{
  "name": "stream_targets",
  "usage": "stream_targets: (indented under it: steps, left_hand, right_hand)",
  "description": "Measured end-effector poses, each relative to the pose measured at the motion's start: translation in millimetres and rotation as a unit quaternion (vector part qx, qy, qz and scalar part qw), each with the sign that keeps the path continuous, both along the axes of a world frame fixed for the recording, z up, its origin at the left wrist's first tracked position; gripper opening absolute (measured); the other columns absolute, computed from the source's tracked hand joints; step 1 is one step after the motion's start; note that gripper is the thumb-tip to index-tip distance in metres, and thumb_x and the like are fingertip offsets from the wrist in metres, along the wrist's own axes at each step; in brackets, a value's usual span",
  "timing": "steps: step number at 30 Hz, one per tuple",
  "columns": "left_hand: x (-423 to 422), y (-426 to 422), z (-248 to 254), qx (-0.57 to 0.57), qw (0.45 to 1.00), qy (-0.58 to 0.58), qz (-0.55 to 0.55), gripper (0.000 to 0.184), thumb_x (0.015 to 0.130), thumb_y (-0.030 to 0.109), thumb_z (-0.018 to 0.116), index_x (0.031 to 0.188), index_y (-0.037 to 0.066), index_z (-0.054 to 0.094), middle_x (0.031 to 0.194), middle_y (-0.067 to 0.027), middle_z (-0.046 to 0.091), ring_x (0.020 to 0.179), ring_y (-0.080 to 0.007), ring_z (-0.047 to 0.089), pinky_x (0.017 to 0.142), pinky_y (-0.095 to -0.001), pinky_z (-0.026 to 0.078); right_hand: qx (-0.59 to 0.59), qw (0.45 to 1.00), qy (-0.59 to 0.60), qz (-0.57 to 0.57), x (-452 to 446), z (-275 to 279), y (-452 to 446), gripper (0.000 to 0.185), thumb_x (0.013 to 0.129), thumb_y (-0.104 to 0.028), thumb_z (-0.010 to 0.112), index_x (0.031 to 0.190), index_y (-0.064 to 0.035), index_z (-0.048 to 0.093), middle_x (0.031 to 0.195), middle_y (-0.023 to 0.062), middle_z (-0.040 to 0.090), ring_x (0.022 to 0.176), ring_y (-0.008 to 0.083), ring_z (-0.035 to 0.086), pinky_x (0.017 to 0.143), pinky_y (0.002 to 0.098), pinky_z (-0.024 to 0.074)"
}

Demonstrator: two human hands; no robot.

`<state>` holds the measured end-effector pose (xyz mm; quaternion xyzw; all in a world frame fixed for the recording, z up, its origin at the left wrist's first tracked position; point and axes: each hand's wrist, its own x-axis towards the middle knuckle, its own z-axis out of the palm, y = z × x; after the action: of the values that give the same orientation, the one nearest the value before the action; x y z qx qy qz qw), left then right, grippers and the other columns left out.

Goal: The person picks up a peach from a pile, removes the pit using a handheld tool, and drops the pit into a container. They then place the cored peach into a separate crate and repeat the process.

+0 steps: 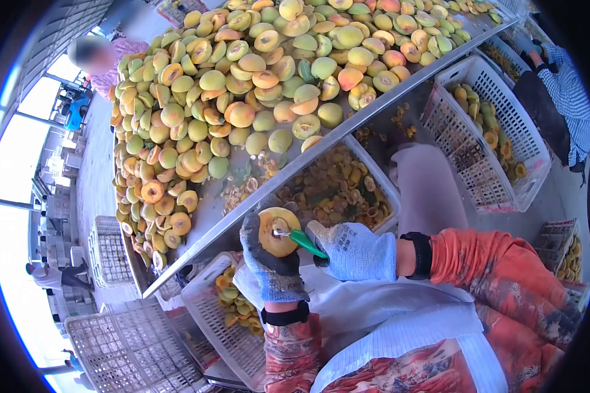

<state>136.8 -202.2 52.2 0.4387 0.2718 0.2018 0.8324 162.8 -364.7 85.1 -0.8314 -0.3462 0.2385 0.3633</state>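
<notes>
My left hand, in a grey-and-blue work glove, is closed around a yellow peach half with its cut face up. My right hand, also gloved, grips a small green-handled pitting knife. The knife's short metal tip touches the centre of the cut face, at the pit hollow. Both hands are just over my lap, by the near edge of a metal table heaped with halved peaches.
Below the table edge sits a crate of peach scraps and pits. Crates of peach halves stand at right and lower left. More crates are stacked at left. One co-worker is across the table, another at far right.
</notes>
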Motion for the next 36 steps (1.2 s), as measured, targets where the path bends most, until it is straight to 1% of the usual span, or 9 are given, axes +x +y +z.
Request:
stream_targets:
  steps: [4,7,9,16,20,28,30,31,36]
  left_hand:
    - [-4,-3,17,-0.186,0.973,0.011,-0.134,0.049,0.082,0.036,0.055,0.111,-0.002,0.050,0.105,-0.0163,0.056,0.092,-0.0345,0.057,0.079,-0.0451,0.049]
    - [-16,-4,17,0.180,0.962,0.036,-0.204,0.049,0.082,0.035,0.054,0.112,-0.003,0.050,0.105,-0.0174,0.057,0.091,-0.0343,0.058,0.078,-0.0450,0.050]
    - [-19,22,-3,-0.177,0.936,0.031,-0.303,0.047,0.083,0.033,0.053,0.113,-0.003,0.049,0.104,-0.0176,0.058,0.092,-0.0330,0.058,0.077,-0.0446,0.050]
    - [-7,-6,11,-0.103,0.986,0.064,-0.115,0.053,0.082,0.047,0.047,0.106,0.001,0.053,0.099,-0.0141,0.058,0.085,-0.0273,0.057,0.067,-0.0337,0.048]
    - [-1,1,-6,-0.008,0.998,-0.002,-0.058,0.056,0.081,0.043,0.052,0.118,0.001,0.047,0.112,-0.0125,0.052,0.103,-0.0276,0.051,0.088,-0.0399,0.044]
    - [-5,-24,27,-0.153,0.975,-0.135,-0.092,0.062,0.075,0.033,0.062,0.124,0.001,0.040,0.120,-0.0159,0.049,0.107,-0.0264,0.050,0.089,-0.0401,0.044]
    - [-12,-28,27,0.044,0.994,-0.095,-0.020,0.062,0.074,0.019,0.065,0.126,0.000,0.038,0.123,-0.0162,0.047,0.107,-0.0243,0.051,0.086,-0.0359,0.046]
    - [-18,-24,21,0.380,0.920,-0.050,-0.082,0.065,0.073,0.008,0.065,0.129,-0.002,0.034,0.125,-0.0175,0.046,0.107,-0.0249,0.052,0.086,-0.0353,0.047]
    - [-11,-41,41,0.144,0.977,-0.137,-0.077,0.050,0.089,0.026,0.039,0.130,-0.001,0.033,0.124,-0.0211,0.046,0.114,-0.0347,0.046,0.098,-0.0477,0.037]
  right_hand:
    - [0.037,0.988,-0.133,0.065,1,-18,-17,0.045,0.076,-0.022,0.055,0.109,0.0055,0.042,0.072,0.0181,0.060,0.066,0.0338,0.060,0.057,0.0408,0.0456]
    - [0.021,0.971,-0.206,0.120,5,-18,-30,0.047,0.074,-0.018,0.055,0.112,0.0062,0.042,0.071,0.0179,0.059,0.064,0.0332,0.060,0.056,0.0405,0.0451]
    - [-0.003,0.968,-0.204,0.149,9,-16,-35,0.047,0.073,-0.015,0.054,0.113,0.0064,0.043,0.070,0.0179,0.059,0.063,0.0327,0.060,0.056,0.0406,0.0448]
    - [0.057,0.971,-0.233,0.016,11,-27,-33,0.039,0.074,-0.016,0.059,0.108,0.0001,0.048,0.074,0.0142,0.060,0.054,0.0268,0.059,0.046,0.0375,0.0436]
    - [0.048,0.986,-0.132,-0.094,2,-19,-23,0.040,0.075,-0.021,0.061,0.107,0.0002,0.048,0.073,0.0150,0.060,0.058,0.0261,0.061,0.048,0.0371,0.0448]
    - [0.004,0.953,-0.301,-0.040,-12,-32,-6,0.052,0.077,-0.020,0.056,0.118,0.0077,0.040,0.076,0.0109,0.058,0.061,0.0238,0.059,0.050,0.0357,0.0452]
    - [-0.017,0.944,-0.328,-0.016,-18,-31,-3,0.057,0.076,-0.021,0.056,0.121,0.0097,0.037,0.079,0.0108,0.058,0.062,0.0224,0.059,0.050,0.0347,0.0449]
    - [-0.015,0.956,-0.294,-0.009,-21,-29,-3,0.056,0.076,-0.021,0.055,0.120,0.0098,0.039,0.081,0.0108,0.057,0.063,0.0215,0.058,0.051,0.0340,0.0444]
    - [0.057,0.966,-0.250,-0.004,-38,-33,0,0.055,0.076,-0.022,0.055,0.118,0.0094,0.041,0.090,0.0106,0.057,0.067,0.0195,0.057,0.052,0.0319,0.0425]
